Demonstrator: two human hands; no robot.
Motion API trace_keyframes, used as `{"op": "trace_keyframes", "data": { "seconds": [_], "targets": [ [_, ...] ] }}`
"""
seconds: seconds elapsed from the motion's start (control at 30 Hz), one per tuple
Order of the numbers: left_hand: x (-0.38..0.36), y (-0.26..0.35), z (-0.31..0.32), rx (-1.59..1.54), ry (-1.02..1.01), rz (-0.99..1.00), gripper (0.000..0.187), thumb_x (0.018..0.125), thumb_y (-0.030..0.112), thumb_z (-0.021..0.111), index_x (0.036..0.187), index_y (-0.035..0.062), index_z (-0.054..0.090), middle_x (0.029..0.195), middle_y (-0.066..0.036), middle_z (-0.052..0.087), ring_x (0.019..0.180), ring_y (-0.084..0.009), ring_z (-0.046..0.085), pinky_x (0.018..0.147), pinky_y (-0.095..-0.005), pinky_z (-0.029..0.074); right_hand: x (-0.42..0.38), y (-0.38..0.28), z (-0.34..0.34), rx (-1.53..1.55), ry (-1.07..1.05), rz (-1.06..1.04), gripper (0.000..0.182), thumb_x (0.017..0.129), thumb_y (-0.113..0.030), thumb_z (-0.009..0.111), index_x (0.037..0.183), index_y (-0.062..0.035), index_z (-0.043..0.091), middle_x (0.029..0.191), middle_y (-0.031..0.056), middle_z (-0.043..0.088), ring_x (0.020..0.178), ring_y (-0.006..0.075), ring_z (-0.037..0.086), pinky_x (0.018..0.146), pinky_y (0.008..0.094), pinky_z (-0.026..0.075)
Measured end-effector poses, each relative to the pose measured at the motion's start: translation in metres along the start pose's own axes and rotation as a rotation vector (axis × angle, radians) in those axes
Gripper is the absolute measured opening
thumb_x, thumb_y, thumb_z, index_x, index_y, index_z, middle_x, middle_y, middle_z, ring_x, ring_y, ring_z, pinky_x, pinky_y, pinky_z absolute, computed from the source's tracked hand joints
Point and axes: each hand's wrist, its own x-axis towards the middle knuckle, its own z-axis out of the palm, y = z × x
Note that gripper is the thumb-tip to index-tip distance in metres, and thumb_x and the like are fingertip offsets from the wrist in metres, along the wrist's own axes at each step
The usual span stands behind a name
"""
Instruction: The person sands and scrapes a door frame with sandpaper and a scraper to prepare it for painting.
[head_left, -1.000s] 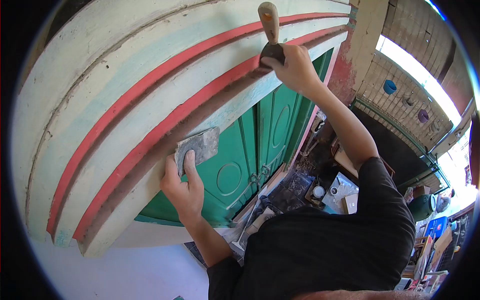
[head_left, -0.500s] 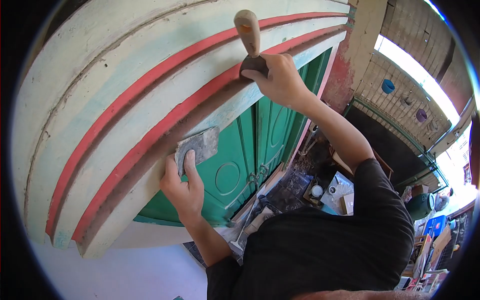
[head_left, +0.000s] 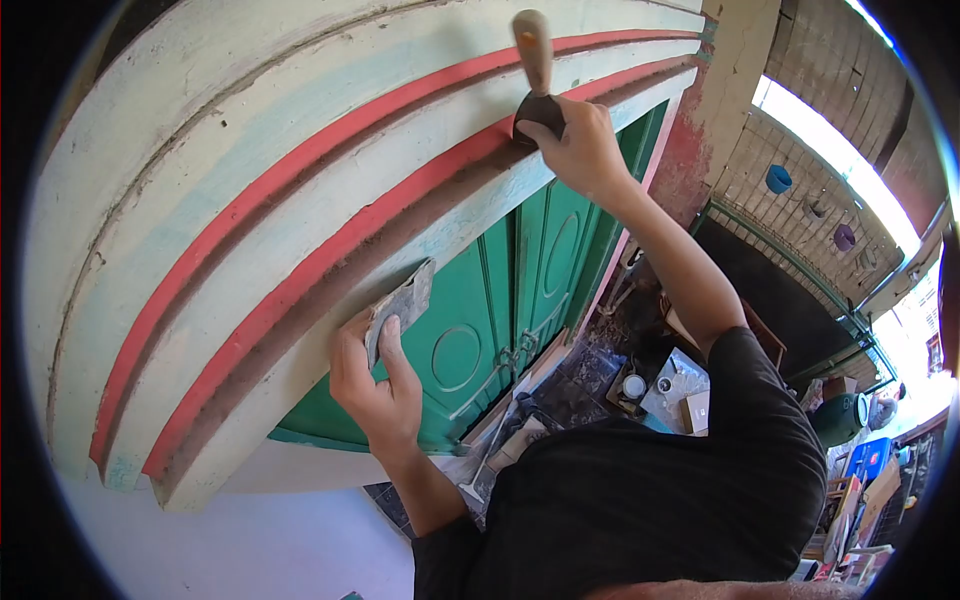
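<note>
My right hand [head_left: 585, 145] grips a scraper [head_left: 535, 55] by its dark blade, with the wooden handle pointing up. The blade edge sits against the lower red band [head_left: 420, 183] of the moulding, at the brown ledge under it. Lower and to the left, my left hand [head_left: 378, 390] holds a thin flat grey plate [head_left: 412, 300] smeared with whitish residue, thumb on its face and fingers behind. The plate is tilted, close in front of the pale lower moulding strip [head_left: 478, 212], with the green door [head_left: 480, 300] beyond it.
A stepped cream moulding [head_left: 230, 130] with red bands curves across the upper left. Below the door, a box [head_left: 695, 412], a tin [head_left: 634, 384] and other clutter lie on the floor. A green-railed dark panel [head_left: 765, 285] and a blue pot [head_left: 778, 179] are at the right.
My right hand and the scraper have moved right along the red band and slightly up. My left hand has tipped the grey plate more edge-on and shifted slightly right.
</note>
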Motion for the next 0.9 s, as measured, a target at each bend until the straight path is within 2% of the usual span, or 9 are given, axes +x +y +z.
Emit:
{"op": "trace_keyframes", "data": {
  "seconds": [0.07,0.23,0.27,0.4,0.53,0.63,0.7,0.77,0.9],
  "targets": [
    [0.004,0.001,0.001,0.119,0.0,0.17,0.009,0.095,0.004,0.071,0.094,-0.0028,0.066,0.107,-0.017,0.073,0.094,-0.0317,0.065,0.083,-0.0421,0.051,-0.006,-0.01,0.008,0.079,-0.009,-0.072,0.02,0.09,-0.014,0.077,0.103,0.0017,0.076,0.082,0.019,0.076,0.066,0.0302,0.072,0.066,0.0366,0.055],
    [-0.006,0.0,0.001,0.231,0.008,0.179,0.011,0.094,0.006,0.072,0.091,-0.0027,0.066,0.129,-0.018,0.068,0.114,-0.0379,0.06,0.099,-0.0497,0.043,-0.01,-0.03,0.003,0.235,-0.09,-0.141,0.018,0.091,-0.01,0.077,0.105,0.0019,0.076,0.079,0.0171,0.075,0.062,0.0266,0.071,0.063,0.0367,0.055],
    [-0.008,0.001,-0.002,0.289,0.01,0.194,0.012,0.094,0.007,0.072,0.09,-0.0024,0.066,0.134,-0.018,0.067,0.117,-0.0384,0.059,0.102,-0.0503,0.041,-0.007,-0.024,0.003,0.111,-0.077,-0.08,0.019,0.091,-0.011,0.077,0.105,0.0021,0.076,0.078,0.0188,0.075,0.062,0.0261,0.071,0.063,0.0366,0.055],
    [-0.01,0.007,-0.011,0.451,0.065,0.237,0.015,0.096,0.011,0.071,0.088,-0.0017,0.066,0.139,-0.018,0.065,0.124,-0.0389,0.059,0.108,-0.0501,0.037,-0.017,-0.034,0.018,0.255,-0.004,-0.228,0.019,0.091,-0.012,0.077,0.103,0.0027,0.076,0.079,0.02,0.075,0.061,0.0247,0.072,0.061,0.0341,0.055],
    [-0.009,0.007,-0.015,0.549,0.064,0.28,0.019,0.098,0.014,0.067,0.087,0.0002,0.065,0.143,-0.018,0.064,0.135,-0.0385,0.056,0.111,-0.0508,0.035,-0.013,-0.044,0.007,0.268,-0.132,-0.138,0.018,0.091,-0.012,0.078,0.101,0.0028,0.077,0.08,0.0186,0.076,0.062,0.0244,0.072,0.062,0.0339,0.055],
    [-0.01,0.003,-0.017,0.583,0.07,0.277,0.019,0.099,0.015,0.066,0.085,0.0016,0.064,0.143,-0.017,0.064,0.138,-0.0369,0.056,0.111,-0.0508,0.034,-0.013,-0.041,0.011,0.213,-0.076,-0.091,0.015,0.088,-0.009,0.075,0.102,-0.0033,0.077,0.083,0.0207,0.073,0.074,0.0374,0.073,0.069,0.0421,0.057],
    [-0.013,0.002,-0.018,0.592,0.057,0.276,0.019,0.099,0.015,0.065,0.085,0.0023,0.064,0.143,-0.017,0.065,0.138,-0.0357,0.056,0.111,-0.0506,0.034,-0.018,-0.037,0.021,0.226,-0.02,-0.151,0.014,0.089,-0.01,0.075,0.101,-0.0036,0.077,0.083,0.0208,0.073,0.074,0.0377,0.073,0.069,0.0423,0.057],
    [-0.012,0.002,-0.017,0.634,0.05,0.276,0.019,0.1,0.015,0.064,0.085,0.0033,0.063,0.142,-0.016,0.066,0.139,-0.034,0.057,0.111,-0.0502,0.033,-0.015,-0.035,0.015,0.241,-0.057,-0.174,0.017,0.091,-0.013,0.078,0.101,0.0008,0.077,0.081,0.0183,0.076,0.063,0.0255,0.072,0.062,0.0329,0.055],
    [-0.012,0.001,-0.017,0.636,0.052,0.275,0.019,0.1,0.016,0.064,0.085,0.0036,0.063,0.142,-0.016,0.067,0.139,-0.0331,0.057,0.112,-0.0498,0.033,-0.012,-0.03,0.015,0.217,-0.021,-0.096,0.018,0.091,-0.012,0.078,0.102,0.0014,0.077,0.08,0.0183,0.075,0.063,0.0259,0.071,0.062,0.0332,0.054]
  ]
}}
